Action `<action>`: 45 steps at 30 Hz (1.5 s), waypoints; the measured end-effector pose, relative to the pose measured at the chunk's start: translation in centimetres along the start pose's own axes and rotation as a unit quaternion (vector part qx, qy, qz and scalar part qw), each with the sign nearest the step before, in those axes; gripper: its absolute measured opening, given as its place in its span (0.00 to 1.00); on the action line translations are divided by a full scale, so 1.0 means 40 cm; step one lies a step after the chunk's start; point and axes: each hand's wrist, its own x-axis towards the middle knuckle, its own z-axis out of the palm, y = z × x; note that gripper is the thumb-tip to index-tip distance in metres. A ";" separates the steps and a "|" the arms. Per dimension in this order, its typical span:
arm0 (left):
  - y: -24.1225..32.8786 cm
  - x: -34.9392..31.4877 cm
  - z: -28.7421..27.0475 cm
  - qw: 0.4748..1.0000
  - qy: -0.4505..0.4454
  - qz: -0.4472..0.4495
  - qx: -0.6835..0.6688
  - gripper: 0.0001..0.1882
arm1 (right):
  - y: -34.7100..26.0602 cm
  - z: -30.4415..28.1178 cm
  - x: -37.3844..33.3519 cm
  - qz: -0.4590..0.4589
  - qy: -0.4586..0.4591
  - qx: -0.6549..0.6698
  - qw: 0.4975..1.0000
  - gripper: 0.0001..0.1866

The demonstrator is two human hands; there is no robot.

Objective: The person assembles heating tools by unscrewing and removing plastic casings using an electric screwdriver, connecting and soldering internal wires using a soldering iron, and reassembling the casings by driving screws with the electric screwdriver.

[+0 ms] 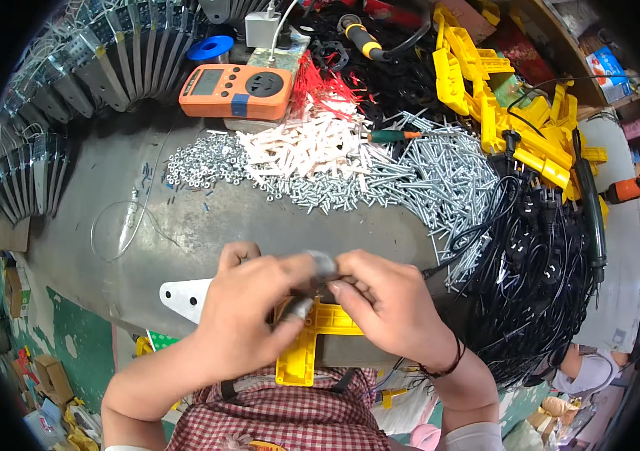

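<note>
My left hand [249,304] is over the near table edge, its thumb and forefinger reaching toward my right hand. Their tips look grey and are smeared by motion, so whether they grip anything is unclear. My right hand [391,301] is closed in a pinch against the left fingertips; what it holds is too small and blurred to name. Below both hands lies a yellow plastic housing [296,366] with a side arm. A pale metal plate with dark holes [177,295] lies partly beneath my left hand. Behind my right knuckles a black cord [440,267] comes out toward the cable heap.
Beyond my hands are piles of nuts [203,161], white sleeves [305,143] and long screws [448,173]. An orange meter [236,92] stands behind them. Black corded plugs [534,278] and yellow housings [530,143] crowd the right. Metal plates [121,64] fan out at far left.
</note>
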 end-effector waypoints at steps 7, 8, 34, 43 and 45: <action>0.002 -0.001 0.019 0.981 0.017 -0.108 -0.158 0.27 | 0.029 -0.004 0.004 -0.086 -0.024 0.003 0.996 0.05; 0.002 -0.001 0.020 0.993 0.040 -0.054 -0.095 0.27 | 0.038 -0.002 0.012 -0.087 -0.020 0.001 0.996 0.05; -0.217 -0.076 -0.183 0.965 0.029 -0.007 0.259 0.14 | 0.126 -0.075 0.301 0.023 0.233 0.185 0.954 0.31; -0.059 0.076 -0.103 1.000 -0.019 0.018 0.005 0.16 | 0.090 -0.173 0.371 -0.213 0.416 -0.039 0.883 0.12; -0.041 0.073 -0.083 0.988 -0.020 -0.104 -0.113 0.19 | 0.069 -0.192 0.290 -0.095 0.453 0.026 0.886 0.13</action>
